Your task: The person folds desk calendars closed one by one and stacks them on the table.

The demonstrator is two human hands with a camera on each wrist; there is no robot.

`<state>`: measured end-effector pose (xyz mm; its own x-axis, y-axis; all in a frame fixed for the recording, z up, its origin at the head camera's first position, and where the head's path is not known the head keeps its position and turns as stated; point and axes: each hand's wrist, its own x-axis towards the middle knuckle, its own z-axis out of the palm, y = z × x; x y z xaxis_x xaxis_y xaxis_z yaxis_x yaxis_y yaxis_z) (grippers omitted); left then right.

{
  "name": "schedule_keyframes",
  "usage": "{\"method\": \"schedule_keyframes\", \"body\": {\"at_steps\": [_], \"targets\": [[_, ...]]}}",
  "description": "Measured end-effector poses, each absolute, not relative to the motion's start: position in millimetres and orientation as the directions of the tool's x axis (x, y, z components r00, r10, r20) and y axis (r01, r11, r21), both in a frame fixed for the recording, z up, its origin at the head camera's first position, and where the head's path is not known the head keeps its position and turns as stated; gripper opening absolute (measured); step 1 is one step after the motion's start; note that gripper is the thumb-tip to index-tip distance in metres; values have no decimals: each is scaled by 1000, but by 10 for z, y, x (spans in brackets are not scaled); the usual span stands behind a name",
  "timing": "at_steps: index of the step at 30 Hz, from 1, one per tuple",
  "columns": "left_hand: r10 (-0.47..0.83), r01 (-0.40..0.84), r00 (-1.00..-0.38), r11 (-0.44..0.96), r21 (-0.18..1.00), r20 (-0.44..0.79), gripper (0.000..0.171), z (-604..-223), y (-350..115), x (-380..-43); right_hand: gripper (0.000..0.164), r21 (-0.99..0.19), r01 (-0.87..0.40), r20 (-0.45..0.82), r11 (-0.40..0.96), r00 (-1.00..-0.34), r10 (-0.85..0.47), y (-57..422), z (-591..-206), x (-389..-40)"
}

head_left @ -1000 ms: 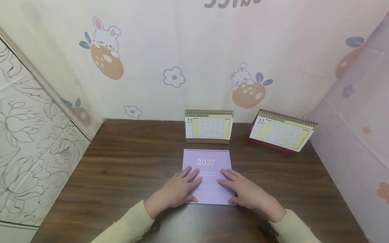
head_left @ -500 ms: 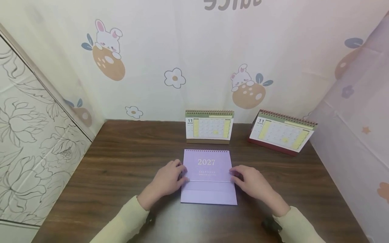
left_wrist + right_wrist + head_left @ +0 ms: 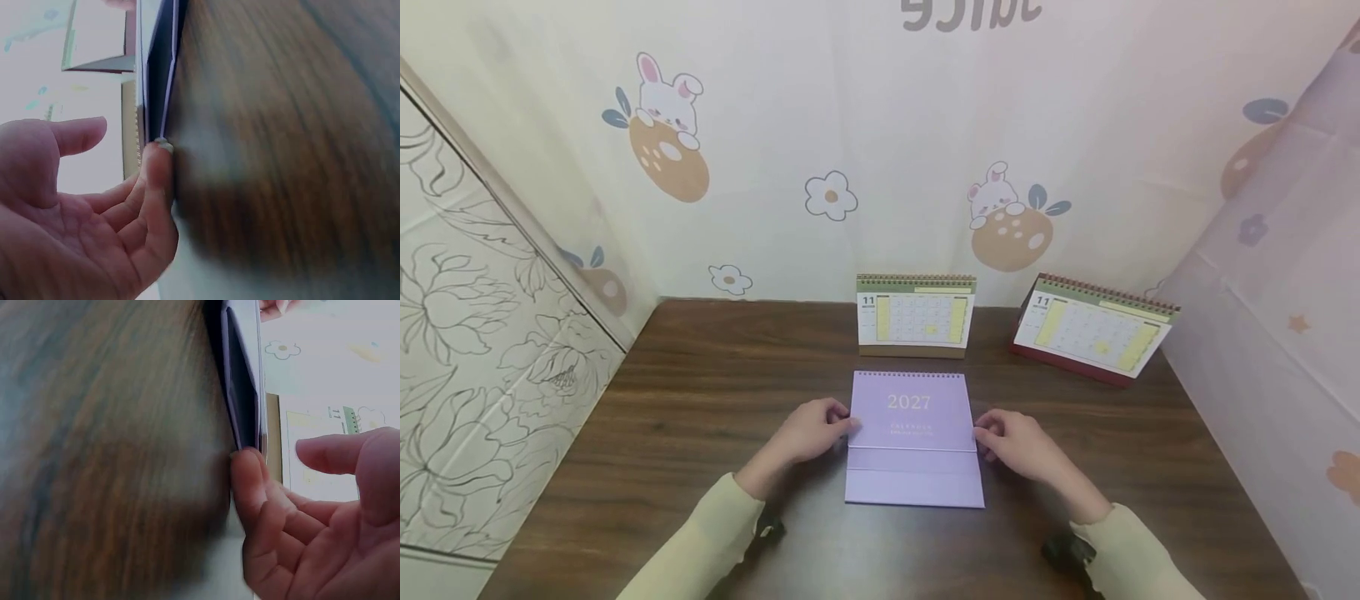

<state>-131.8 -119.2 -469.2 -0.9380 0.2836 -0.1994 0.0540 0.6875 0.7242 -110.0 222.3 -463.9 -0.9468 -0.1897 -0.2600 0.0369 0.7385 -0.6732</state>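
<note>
A purple desk calendar (image 3: 912, 400) printed 2027 lies low on the brown table, coil edge at the back. My left hand (image 3: 811, 429) is at its left side; my right hand (image 3: 1018, 443) is at its right. From the left wrist, bent fingers (image 3: 156, 169) meet the side of the calendar (image 3: 143, 69), while the thumb stands apart from it. A dark gap shows between the calendar's layers there. The right wrist view mirrors this: fingertips (image 3: 247, 465) right at the edge of the calendar (image 3: 250, 350), thumb raised away.
Behind the purple calendar stands a calendar with a tan base (image 3: 913, 321), open to month 11. To its right, a similar calendar with a red base (image 3: 1093, 329) is angled. A patterned curtain (image 3: 760, 133) backs the wooden table (image 3: 700, 383).
Both hands were spread flat on the purple calendar's cover; they have slid outward to its left and right edges, and their fingers have bent. The calendars have stayed in place.
</note>
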Motion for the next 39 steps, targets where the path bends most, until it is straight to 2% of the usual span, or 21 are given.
{"method": "schedule_keyframes", "body": {"at_steps": [9, 17, 24, 27, 33, 39], "targets": [[304, -30, -905, 653, 757, -298, 29, -4767, -1207, -1414, 19, -630, 53, -321, 775, -926, -198, 2125, -4667, -1136], [283, -53, -918, 609, 792, -279, 23, -4760, -1199, -1380, 24, -603, 1, -312, 798, -921, -235, 2104, -4672, -1135], [240, -154, -925, 471, 869, -294, 18, -4788, -1204, -1360, 25, -613, -15, -312, 790, -914, -260, 2104, -4648, -1116], [232, -199, -923, 397, 896, -308, 22, -4809, -1223, -1346, 24, -619, -5, -321, 786, -911, -259, 2095, -4645, -1118], [252, -247, -913, 280, 927, -320, 44, -4843, -1232, -1349, 24, -627, 0, -332, 779, -905, -267, 2126, -4655, -1120], [291, -260, -901, 232, 937, -322, 41, -4856, -1263, -1336, 23, -660, -35, -298, 751, -905, -304, 2166, -4671, -1099]]}}
